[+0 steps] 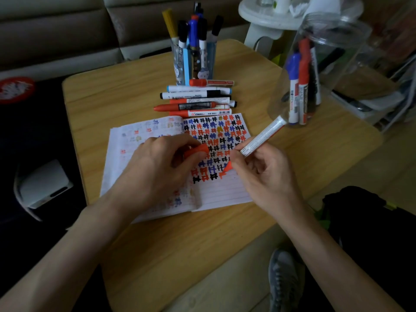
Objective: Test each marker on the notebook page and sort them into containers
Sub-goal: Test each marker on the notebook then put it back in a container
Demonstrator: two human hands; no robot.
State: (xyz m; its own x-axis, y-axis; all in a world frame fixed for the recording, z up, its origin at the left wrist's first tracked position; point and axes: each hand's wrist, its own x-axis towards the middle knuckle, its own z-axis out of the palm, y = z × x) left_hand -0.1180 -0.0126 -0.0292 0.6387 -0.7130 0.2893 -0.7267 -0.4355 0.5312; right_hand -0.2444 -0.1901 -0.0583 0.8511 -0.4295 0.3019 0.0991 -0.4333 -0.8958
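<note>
Your table (157, 244) is pale wood-grain with rounded corners, and the notebook (225, 192) lies open near its middle. The right page is lined and covered in rows of red, blue and black hash marks, which show through faintly on the left page.

Your left hand (157, 167) rests on the notebook's left page, with its fingers curled around a red cap (198, 150). Your right hand (263, 174) is over the notebook's right edge. Its thumb and fingertips pinch the white barrel of a marker (261, 137), and the red tip touches the page at the end of the lowest row of marks.

Just beyond the notebook's far edge, a row of markers (198, 97) lies side by side on the table: red, blue and black. Behind them, farther from the notebook, a clear cup (193, 61) with cartoon prints holds upright markers. Beyond the notebook's far right corner, a clear jar (315, 75) holds a few markers, among them one red and one blue.

Past the table, behind the notebook, is a grey sofa (56, 30), with a white stool (270, 16) to the right of it. Left of the notebook, off the table, the floor is dark. To the right are pale floor and a black bag (360, 221), and nearer you, below the notebook, a grey shoe (286, 280).
</note>
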